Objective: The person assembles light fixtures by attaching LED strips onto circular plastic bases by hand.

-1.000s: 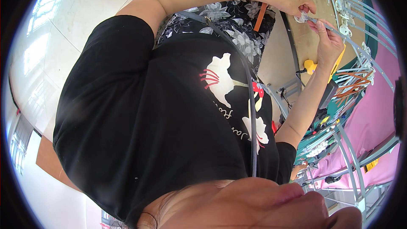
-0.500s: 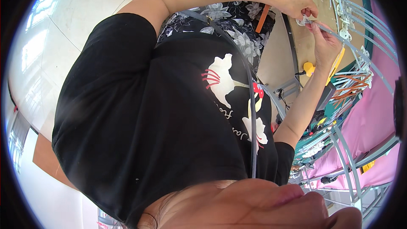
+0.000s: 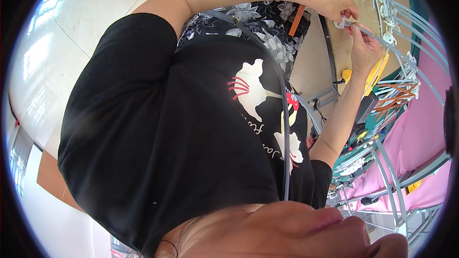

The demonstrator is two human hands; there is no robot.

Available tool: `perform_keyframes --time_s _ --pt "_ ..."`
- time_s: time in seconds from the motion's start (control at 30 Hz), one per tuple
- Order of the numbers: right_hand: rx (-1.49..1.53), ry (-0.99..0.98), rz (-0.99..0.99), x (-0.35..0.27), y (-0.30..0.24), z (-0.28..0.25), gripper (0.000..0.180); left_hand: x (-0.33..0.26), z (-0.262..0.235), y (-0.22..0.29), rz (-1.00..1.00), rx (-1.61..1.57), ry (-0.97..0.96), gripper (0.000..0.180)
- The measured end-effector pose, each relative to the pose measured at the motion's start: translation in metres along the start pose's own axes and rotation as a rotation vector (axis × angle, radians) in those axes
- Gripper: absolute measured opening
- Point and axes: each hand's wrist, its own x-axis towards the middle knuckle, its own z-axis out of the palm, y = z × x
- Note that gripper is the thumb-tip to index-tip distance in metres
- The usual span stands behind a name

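My left hand (image 3: 337, 5) comes in across the top and pinches a small clear-white plastic piece (image 3: 342, 23) between thumb and fingertips. Just below it, my right hand (image 3: 366, 52) grips the near end of a long thin grey strip (image 3: 420, 72) with small dots along it. The strip runs away to the far right. Its end meets the clear piece at my fingertips, but the exact join is too small to make out. Beside my right wrist lies a yellow object (image 3: 377, 74), partly hidden by the hand.
Several pale strips with white round pieces (image 3: 389, 38) lie on the tan tabletop (image 3: 344, 50). Orange-brown strips (image 3: 397, 96) are bunched farther right, near pink cloth (image 3: 406, 134). A long orange bar (image 3: 302, 7) crosses by the table edge. Grey metal frames (image 3: 389, 181) stand at lower right.
My right hand and forearm have shifted slightly left, showing more of the yellow object. My left hand stays nearly still, and both grips look the same.
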Motion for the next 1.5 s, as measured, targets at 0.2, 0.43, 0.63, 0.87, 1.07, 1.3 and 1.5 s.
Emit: perform_keyframes --time_s 0.2,0.43,0.63,0.87,1.07,1.3,1.5 --pt "-0.003 0.020 -0.012 -0.001 0.003 0.001 0.010 0.002 0.006 -0.004 0.019 0.003 0.020 0.038" --pt "-0.073 0.010 -0.027 -0.002 0.003 0.001 0.009 0.007 0.000 0.001 0.012 0.050 -0.054 0.038" --pt "-0.494 -0.088 -0.119 0.004 0.001 -0.011 0.013 0.015 -0.036 0.063 0.256 0.059 -0.002 0.027" --pt "-0.145 -0.043 -0.052 0.008 -0.011 0.007 0.025 0.028 -0.046 0.079 0.382 -0.032 0.058 0.013" --pt "-0.138 -0.049 -0.153 0.003 0.010 -0.011 0.030 0.030 -0.029 0.080 0.391 -0.043 0.048 0.016" --pt "-0.373 0.171 -0.395 0.005 0.001 0.008 0.026 0.024 -0.023 0.071 0.462 -0.018 0.127 0.014" --pt "-0.058 0.019 -0.064 0.004 -0.007 -0.002 0.015 0.032 -0.028 0.077 0.414 0.008 0.091 0.016"
